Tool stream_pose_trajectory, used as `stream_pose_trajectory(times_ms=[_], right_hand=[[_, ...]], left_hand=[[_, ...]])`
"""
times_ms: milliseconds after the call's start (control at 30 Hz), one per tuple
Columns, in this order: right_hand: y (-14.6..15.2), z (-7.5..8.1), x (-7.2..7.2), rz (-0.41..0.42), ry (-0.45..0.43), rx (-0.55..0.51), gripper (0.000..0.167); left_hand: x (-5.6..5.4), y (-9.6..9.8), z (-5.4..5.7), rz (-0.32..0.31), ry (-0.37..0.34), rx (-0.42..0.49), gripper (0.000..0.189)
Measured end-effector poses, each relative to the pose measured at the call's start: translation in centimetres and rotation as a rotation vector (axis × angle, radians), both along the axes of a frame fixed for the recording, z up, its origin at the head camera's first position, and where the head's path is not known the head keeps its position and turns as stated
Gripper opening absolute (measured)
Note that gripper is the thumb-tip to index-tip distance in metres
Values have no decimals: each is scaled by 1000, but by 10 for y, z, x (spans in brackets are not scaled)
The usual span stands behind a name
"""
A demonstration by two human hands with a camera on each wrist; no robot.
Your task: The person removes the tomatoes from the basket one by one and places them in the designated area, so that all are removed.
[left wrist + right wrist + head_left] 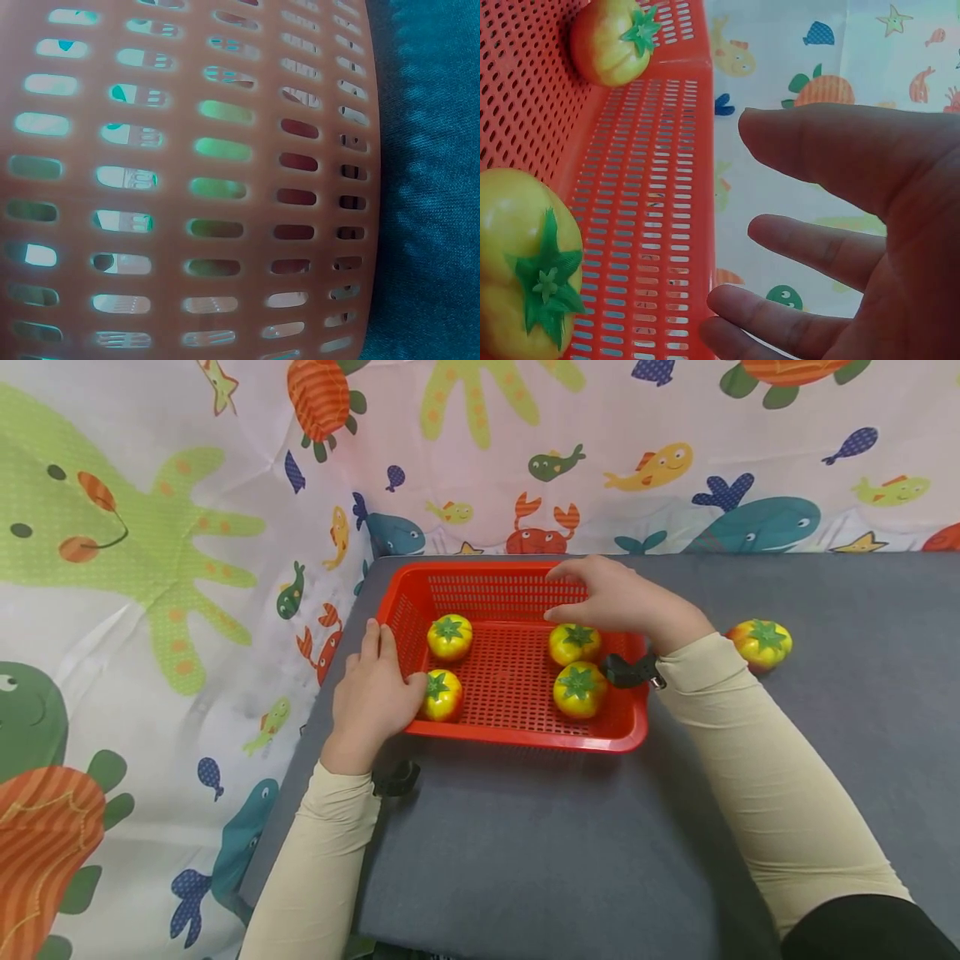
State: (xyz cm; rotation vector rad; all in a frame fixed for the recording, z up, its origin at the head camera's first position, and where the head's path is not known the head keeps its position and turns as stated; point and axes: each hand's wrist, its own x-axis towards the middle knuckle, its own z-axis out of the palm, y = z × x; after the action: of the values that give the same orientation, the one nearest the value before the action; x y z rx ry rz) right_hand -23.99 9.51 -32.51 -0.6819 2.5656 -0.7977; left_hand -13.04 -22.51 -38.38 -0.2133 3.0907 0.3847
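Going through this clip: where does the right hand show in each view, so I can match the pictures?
Head: right hand right of centre, at the basket's right half.
Left wrist: not visible.
Right wrist: right side.
Shared landmark: basket, central in head, filling most of left wrist, left half of right wrist.
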Motion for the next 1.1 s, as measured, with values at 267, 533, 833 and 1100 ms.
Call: stream_pose_trajectory(times_ms=[267, 533, 833, 1100], right_hand=[[-2, -8, -5, 23, -1, 33, 69], [1, -16, -7, -5, -58, 44, 71], [4, -23, -7, -7, -64, 64, 68], [1, -22, -7, 36, -100, 120, 69]], left_hand=[[-1, 1, 0, -3, 4, -7, 90], [-1, 0, -1, -3, 4, 0, 90], [0, 0, 0, -8, 5, 3, 90], [1, -1, 0, 0, 5, 3, 90]])
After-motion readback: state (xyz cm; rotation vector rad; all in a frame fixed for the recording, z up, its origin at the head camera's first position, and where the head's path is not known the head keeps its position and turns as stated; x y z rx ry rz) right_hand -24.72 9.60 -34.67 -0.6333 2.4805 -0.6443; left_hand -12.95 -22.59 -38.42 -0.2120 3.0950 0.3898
